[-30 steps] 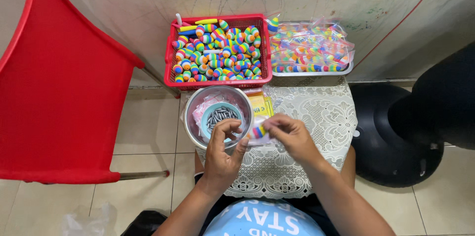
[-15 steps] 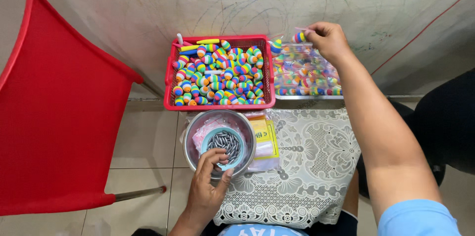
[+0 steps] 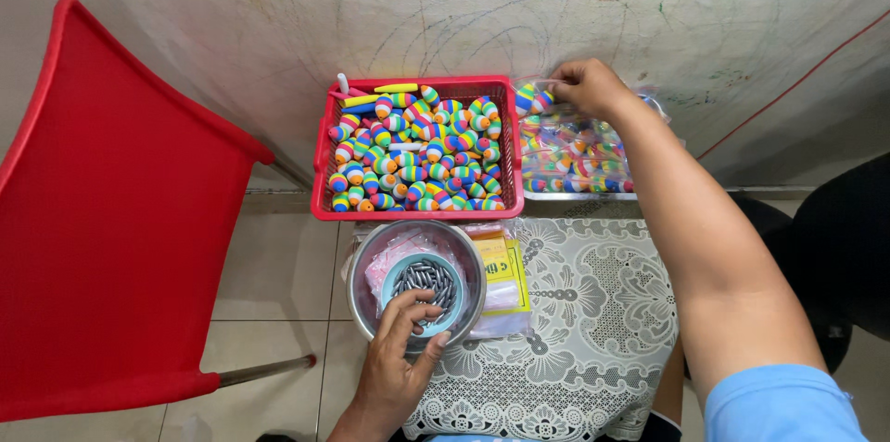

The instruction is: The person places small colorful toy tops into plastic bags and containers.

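Striped float beside red basket

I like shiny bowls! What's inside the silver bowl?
Inside the silver bowl sits a small blue dish of dark little metal pieces, beside pink plastic. The left hand covers the dish's near edge, so that part is hidden.

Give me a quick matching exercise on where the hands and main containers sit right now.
Things:
1. left hand
2. right hand
3. red basket
4. red chair

Places:
A. far left of the view
B. on the clear bags of striped pieces
C. against the wall, full of striped pieces
D. at the metal bowl of small grey pieces

Pairs: 1-D, 2-B, 3-C, 4-A
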